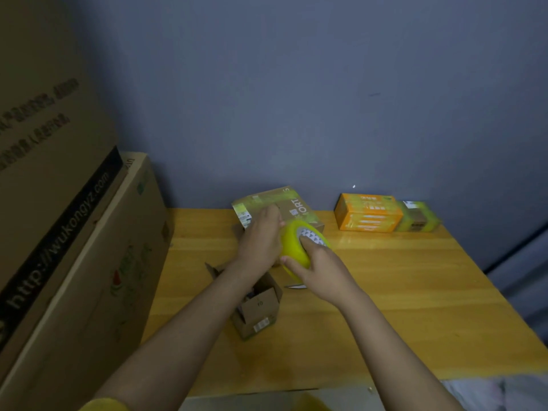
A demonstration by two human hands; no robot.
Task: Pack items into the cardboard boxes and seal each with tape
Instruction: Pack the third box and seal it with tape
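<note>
blue-grey wall is standing behind a yellow wooden table (385,292), and i am looking down at it through the head camera. my right hand (314,262) is gripping a yellow tape roll (292,247), with the thumb curled over its outer face and fingers tucked into the patterned core; the roll is being held just above the table near its middle. my left hand (261,238) is reaching up beside the roll, its fingers curled and pinching at the roll's edge, though i cannot tell whether a strip of tape is between them. below my left forearm a small cardboard box (256,307) is sitting on the table with its flaps standing open and something dark showing inside. behind the hands, towards the table's back edge, a flat printed carton (299,206) is lying with green markings on it. an orange box (367,216) is resting near the back right corner, touching a yellow-green pack (419,218) on its right. big brown cartons (74,232) are stacking up off the table's left edge.
</note>
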